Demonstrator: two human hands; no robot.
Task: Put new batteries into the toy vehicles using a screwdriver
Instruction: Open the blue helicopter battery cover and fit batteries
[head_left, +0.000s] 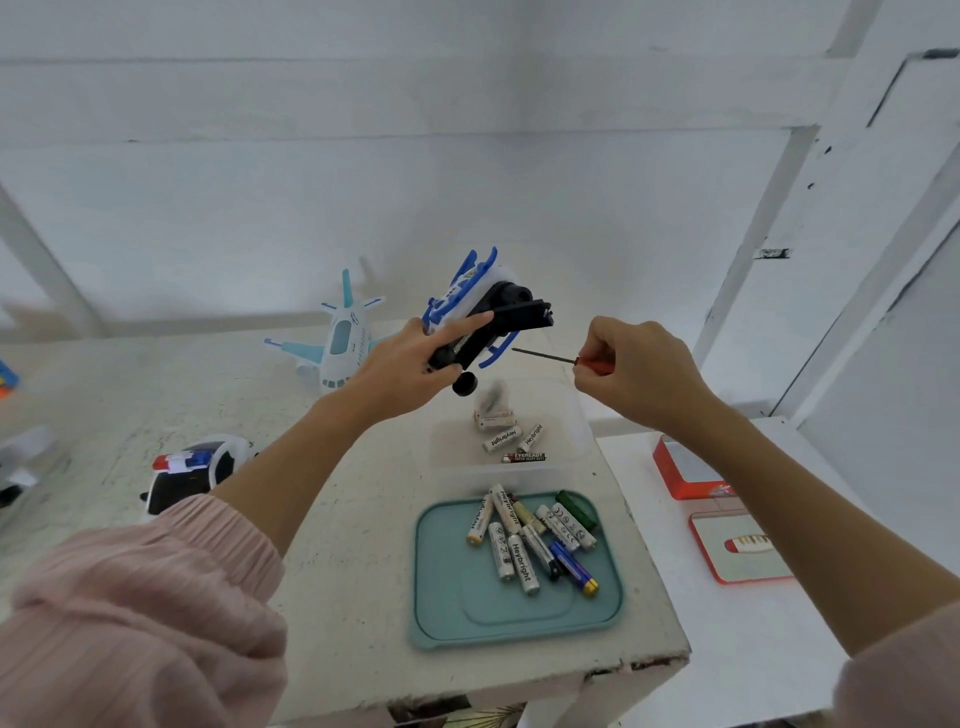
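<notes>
Above the bench, your left hand grips a blue-and-white toy vehicle, black underside toward you, fingers curled round its body w/ index laid straight along it. Your right hand pinches the orange-handled screwdriver, tip aimed at the toy, just short of it. Below: loose batteries in a teal tray, more in a clear container. Toy plane and police car sit left.

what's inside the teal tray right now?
The teal tray holds a loose pile of AA batteries: mostly white Heybright cells, plus one blue and one green. They overlap, so the exact count and anything beneath the pile cannot be seen.
</notes>
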